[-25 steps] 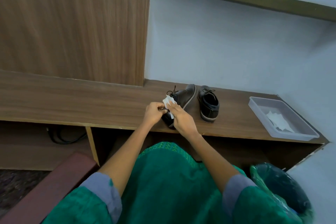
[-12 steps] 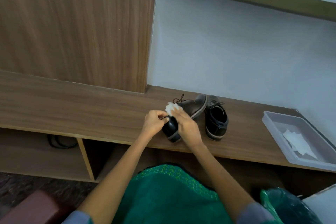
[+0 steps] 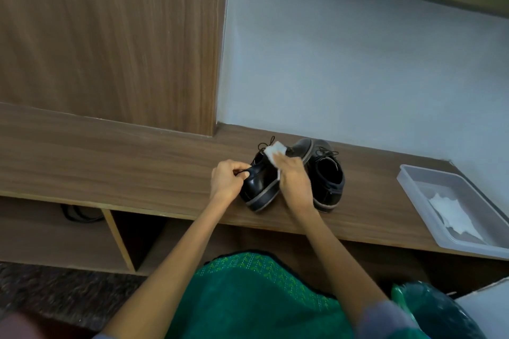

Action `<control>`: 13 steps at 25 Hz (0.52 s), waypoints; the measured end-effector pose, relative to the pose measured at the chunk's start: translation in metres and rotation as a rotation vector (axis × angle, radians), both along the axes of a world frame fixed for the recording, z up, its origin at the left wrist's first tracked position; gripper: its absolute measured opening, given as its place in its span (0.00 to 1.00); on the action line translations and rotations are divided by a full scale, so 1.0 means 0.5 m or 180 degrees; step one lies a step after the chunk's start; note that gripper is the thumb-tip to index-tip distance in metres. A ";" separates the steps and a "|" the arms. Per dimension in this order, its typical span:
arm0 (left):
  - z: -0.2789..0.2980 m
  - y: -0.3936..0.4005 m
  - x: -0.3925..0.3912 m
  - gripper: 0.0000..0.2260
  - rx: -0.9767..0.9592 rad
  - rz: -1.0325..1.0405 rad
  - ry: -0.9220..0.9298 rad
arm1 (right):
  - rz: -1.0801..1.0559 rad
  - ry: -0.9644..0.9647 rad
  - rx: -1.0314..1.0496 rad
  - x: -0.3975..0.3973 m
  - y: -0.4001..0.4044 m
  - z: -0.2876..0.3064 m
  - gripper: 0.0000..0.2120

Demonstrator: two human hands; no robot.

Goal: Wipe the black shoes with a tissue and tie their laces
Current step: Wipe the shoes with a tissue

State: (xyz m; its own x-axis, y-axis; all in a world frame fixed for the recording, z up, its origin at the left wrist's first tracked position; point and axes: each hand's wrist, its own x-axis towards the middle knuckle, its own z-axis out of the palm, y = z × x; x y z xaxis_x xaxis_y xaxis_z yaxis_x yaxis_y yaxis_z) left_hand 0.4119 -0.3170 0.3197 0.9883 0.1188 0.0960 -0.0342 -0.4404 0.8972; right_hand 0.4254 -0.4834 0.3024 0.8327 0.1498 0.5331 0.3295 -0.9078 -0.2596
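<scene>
Two black shoes stand on the wooden shelf [image 3: 137, 173]. The left shoe [image 3: 261, 187] is tipped onto its side, sole edge toward me, its loose laces sticking up at the back. My left hand [image 3: 227, 180] grips its heel end with curled fingers. My right hand [image 3: 292, 176] presses a white tissue [image 3: 274, 153] against the shoe's upper, fingers curled over the tissue. The right shoe [image 3: 327, 176] sits upright just beside my right hand, its laces loose.
A clear plastic tray [image 3: 413, 187] holding spare white tissues [image 3: 451, 212] lies at the shelf's right end. A bin lined with a green bag [image 3: 429, 308] stands at lower right. A wooden panel and white wall rise behind. Black cable [image 3: 80, 215] lies in the lower compartment.
My right hand and the tissue have slid up along the left shoe toward its laces. My left hand keeps its hold on the heel. The camera has tilted, shifting the scene lower.
</scene>
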 end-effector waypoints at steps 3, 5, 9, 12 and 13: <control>0.014 -0.007 0.005 0.10 0.0250 -0.0040 -0.0166 | -0.0572 0.0330 0.0247 0.030 -0.022 0.035 0.22; 0.018 -0.003 0.004 0.10 0.0485 0.0059 -0.0418 | -0.0275 0.0185 -0.0011 0.018 0.005 0.046 0.21; -0.009 0.023 -0.024 0.11 0.1107 0.0021 -0.1117 | 0.0254 -0.0099 0.0143 -0.012 0.038 0.006 0.20; -0.048 0.028 -0.043 0.12 0.1255 -0.0110 -0.1571 | -0.0072 0.0172 0.0338 0.012 0.008 -0.006 0.19; -0.056 0.025 -0.046 0.13 0.1310 -0.0165 -0.1692 | -0.0323 0.0390 0.0328 0.029 -0.012 -0.003 0.20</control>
State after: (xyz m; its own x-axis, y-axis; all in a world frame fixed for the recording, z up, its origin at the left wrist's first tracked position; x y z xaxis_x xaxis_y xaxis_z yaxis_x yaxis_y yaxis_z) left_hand 0.3887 -0.3047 0.2915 0.7976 -0.0778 0.5982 -0.4550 -0.7287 0.5118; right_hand 0.4401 -0.4895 0.3008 0.9004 0.0114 0.4350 0.1977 -0.9013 -0.3855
